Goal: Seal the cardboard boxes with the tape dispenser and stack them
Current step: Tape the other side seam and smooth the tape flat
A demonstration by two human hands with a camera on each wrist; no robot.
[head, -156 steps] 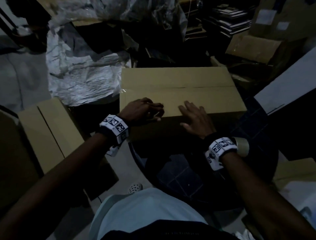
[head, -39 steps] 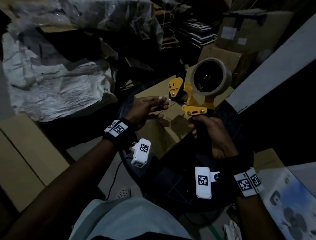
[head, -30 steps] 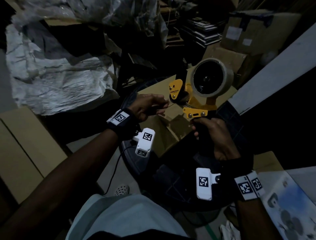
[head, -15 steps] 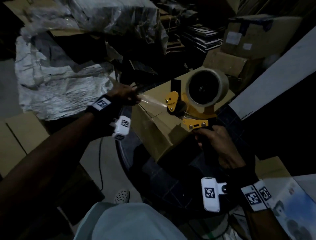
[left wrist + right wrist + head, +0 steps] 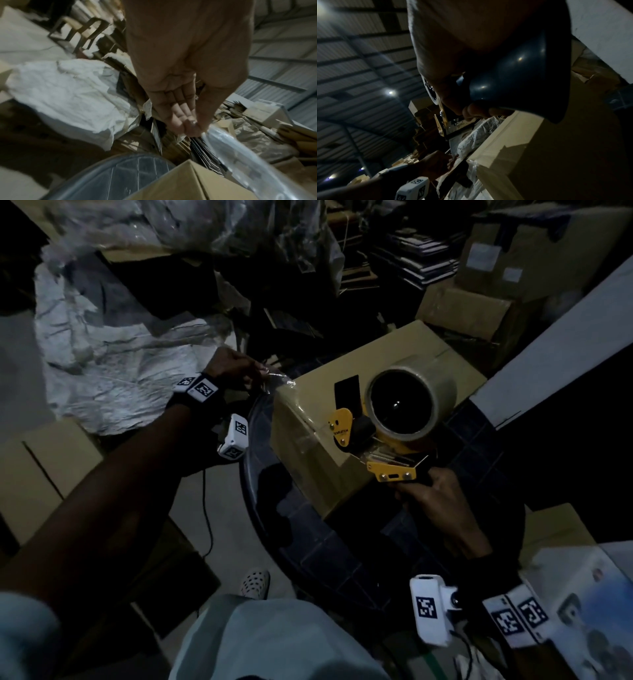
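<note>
A closed cardboard box (image 5: 383, 364) lies on a dark round table (image 5: 308, 542). My right hand (image 5: 435, 501) grips the dark handle (image 5: 513, 81) of a yellow tape dispenser (image 5: 394, 419), held over the box's near side. A strip of clear tape (image 5: 277, 378) runs from the dispenser leftward past the box's left end. My left hand (image 5: 233, 368) pinches the free end of that tape (image 5: 228, 147) between thumb and fingertips (image 5: 190, 127), just beyond the box corner (image 5: 188, 162).
A flattened cardboard box (image 5: 41, 460) lies on the floor at the left. Crumpled white sheeting (image 5: 113, 354) is piled behind it. More cardboard boxes (image 5: 479, 313) and stacked books (image 5: 411, 258) stand at the back right. A white board (image 5: 565, 344) leans at the right.
My left hand has drawn the tape end farther left, past the box's edge. The dispenser has come lower and nearer over the box. Five seconds ago both hands lay on the box.
</note>
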